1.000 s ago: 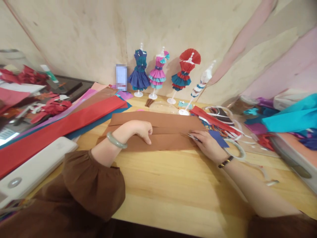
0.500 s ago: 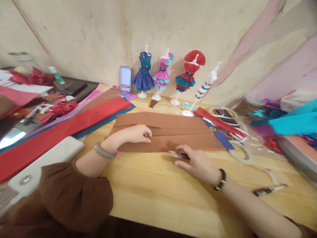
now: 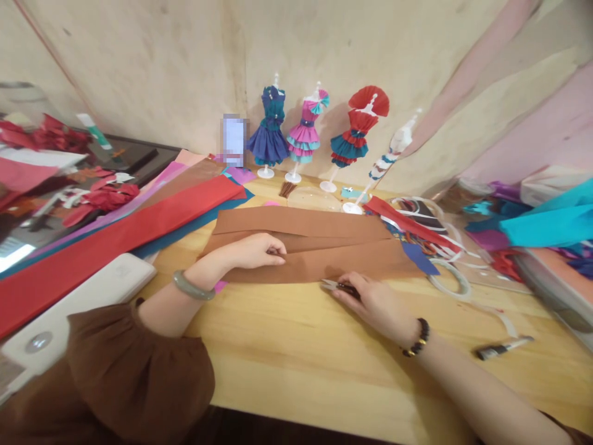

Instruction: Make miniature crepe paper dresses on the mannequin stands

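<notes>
Brown sheets (image 3: 319, 262) look matt and papery; the worktop (image 3: 296, 358) is smooth, grained wood; the snips (image 3: 341, 287) are metal-bladed.

Four mini dressed-up white mannequins (image 3: 269, 133) (image 3: 304, 135) (image 3: 352, 137) (image 3: 391, 151) lol
Also two bare hands (image 3: 254, 252) (image 3: 380, 306), one pair of dark-handled metal scissors (image 3: 341, 287) in hand, one pale round tape roll (image 3: 464, 285), one pale green round bangle (image 3: 192, 288), one dark beaded bracelet (image 3: 422, 337).

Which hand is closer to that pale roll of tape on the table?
The right. The right hand, holding small scissors, is left of the roll of tape, apart from it; the left hand is much farther left, at the brown sheets.
</notes>
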